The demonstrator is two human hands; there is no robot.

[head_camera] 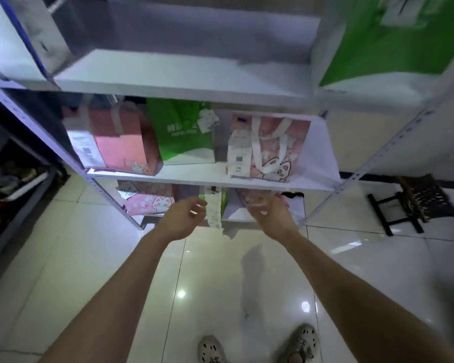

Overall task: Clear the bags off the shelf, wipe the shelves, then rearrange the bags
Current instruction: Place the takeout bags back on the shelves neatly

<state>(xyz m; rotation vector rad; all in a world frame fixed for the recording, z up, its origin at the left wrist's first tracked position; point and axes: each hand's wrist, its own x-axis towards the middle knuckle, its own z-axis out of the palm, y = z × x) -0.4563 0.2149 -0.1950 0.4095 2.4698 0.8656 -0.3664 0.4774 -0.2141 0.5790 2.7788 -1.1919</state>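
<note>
Glossy floor tiles [116,258], flat white shelves [194,179]

White metal shelf unit [323,111], boards level. Upper shelf [184,74]: dark bag [45,30] at its left end. Middle shelf [194,176]: three upright bags in a row, red-pink bag [121,142], green bag [184,132], pink cat-print bag [270,150]. Bottom shelf [236,214]: second cat-print bag [147,201] at left.

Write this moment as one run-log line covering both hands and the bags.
left hand: open, reaching | right hand: open, reaching | between them: green bag, bottom shelf | middle shelf: three bags standing
</note>
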